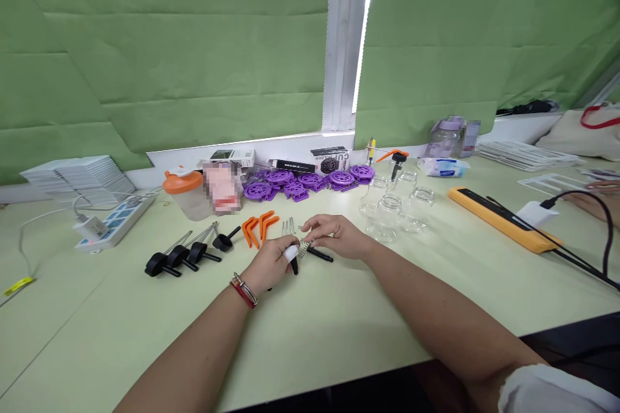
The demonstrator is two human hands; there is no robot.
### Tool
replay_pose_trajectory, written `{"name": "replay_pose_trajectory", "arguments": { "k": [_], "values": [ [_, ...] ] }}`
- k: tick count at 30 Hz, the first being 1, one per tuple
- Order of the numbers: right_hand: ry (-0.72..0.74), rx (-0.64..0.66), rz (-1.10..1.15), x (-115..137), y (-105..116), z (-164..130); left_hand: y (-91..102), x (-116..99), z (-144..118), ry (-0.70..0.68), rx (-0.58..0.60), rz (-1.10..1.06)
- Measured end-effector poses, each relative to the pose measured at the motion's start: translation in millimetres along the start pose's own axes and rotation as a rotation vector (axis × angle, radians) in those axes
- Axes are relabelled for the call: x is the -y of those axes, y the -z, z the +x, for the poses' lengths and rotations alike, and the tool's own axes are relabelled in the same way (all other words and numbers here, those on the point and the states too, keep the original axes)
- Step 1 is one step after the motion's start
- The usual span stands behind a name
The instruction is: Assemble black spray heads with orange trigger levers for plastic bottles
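Table (339, 329), pale green and broad, carries everything we see, and our two hands meet above its middle. Beyond the grip, along the wall, lie the purple wheels (310, 182) in a loose heap, with the clear glass jars (394, 210) just right of and behind our right hand. Farther right of the grip runs the orange bar (504, 219), a black cable crossing it. Far left of the grip sits the white power strip (113, 222), and behind it a stack of white trays (80, 174). Left and behind the grip stands the orange-lidded cup (186, 193). Nearer, just left of the grip, we count a row of black pump heads (186, 253) with metal stems, lying on their sides. Directly behind the grip are the orange clips (259, 226) and a few loose metal rods (289, 226).

Our left hand (271, 264) is closed around a small black-and-white piece (292, 255), thumb and fingers clenched on it. Our right hand (336, 235) pinches the little metal spring (304, 246) between its fingertips, the spring touching the piece in the left grip. A thin black tube (320, 253) lies on the table just under the right hand. On the left wrist we wear a red and silver bracelet (243, 290).
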State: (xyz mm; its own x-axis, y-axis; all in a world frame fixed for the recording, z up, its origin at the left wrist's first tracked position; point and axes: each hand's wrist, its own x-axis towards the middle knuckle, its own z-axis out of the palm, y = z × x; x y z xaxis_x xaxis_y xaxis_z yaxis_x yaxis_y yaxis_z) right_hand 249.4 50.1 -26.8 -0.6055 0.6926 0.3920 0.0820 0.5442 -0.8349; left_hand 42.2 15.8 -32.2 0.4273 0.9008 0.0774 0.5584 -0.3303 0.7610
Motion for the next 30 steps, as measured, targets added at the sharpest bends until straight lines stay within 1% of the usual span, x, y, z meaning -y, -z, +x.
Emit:
{"name": "replay_pose_trajectory", "arguments": {
  "k": [2,4,6,9,11,15,20,22,24,26,27,28,29,30],
  "values": [
    [-0.003,-0.025,0.028,3.1,4.0,-0.1,-0.1,1.8,0.6,0.0,-0.014,0.014],
    [-0.02,-0.08,0.097,4.7,6.8,-0.2,-0.5,2.1,0.7,-0.003,-0.025,0.021],
    [-0.069,-0.137,0.168,4.2,6.0,0.3,-0.8,1.0,0.4,-0.009,-0.032,0.018],
    [-0.174,-0.156,0.232,0.3,-4.3,2.7,-1.3,-2.1,-0.1,-0.016,-0.043,-0.002],
    [-0.215,-0.158,0.277,-3.1,-14.5,5.0,-1.5,-3.3,-0.1,-0.021,-0.055,-0.016],
    [-0.203,-0.224,0.299,-7.0,-29.2,7.7,-2.0,-1.0,0.6,-0.018,-0.083,-0.022],
    [-0.192,-0.218,0.286,-3.7,-34.1,6.0,-3.1,5.7,2.0,-0.015,-0.105,-0.005],
    [-0.195,-0.237,0.266,-2.6,-34.4,6.6,-3.3,6.8,2.4,-0.025,-0.108,0.006],
    [-0.217,-0.262,0.244,-4.4,-31.2,8.7,-3.4,6.8,2.5,-0.035,-0.1,0.022],
    [-0.27,-0.319,0.219,-10.7,-22.6,11.3,-3.4,6.3,2.4,-0.043,-0.093,0.047],
    [-0.309,-0.363,0.194,-15.5,-16.3,12.2,-3.4,5.9,2.3,-0.046,-0.094,0.059],
    [-0.358,-0.435,0.16,-21.2,-9.2,12.5,-3.5,5.7,2.2,-0.049,-0.096,0.068],
    [-0.425,-0.511,0.095,-27.4,-1.9,12.3,-3.6,5.5,2.1,-0.051,-0.096,0.07],
    [-0.49,-0.536,-0.004,-33.8,5.0,11.4,-3.7,5.5,1.9,-0.053,-0.093,0.061]
  ]
}}
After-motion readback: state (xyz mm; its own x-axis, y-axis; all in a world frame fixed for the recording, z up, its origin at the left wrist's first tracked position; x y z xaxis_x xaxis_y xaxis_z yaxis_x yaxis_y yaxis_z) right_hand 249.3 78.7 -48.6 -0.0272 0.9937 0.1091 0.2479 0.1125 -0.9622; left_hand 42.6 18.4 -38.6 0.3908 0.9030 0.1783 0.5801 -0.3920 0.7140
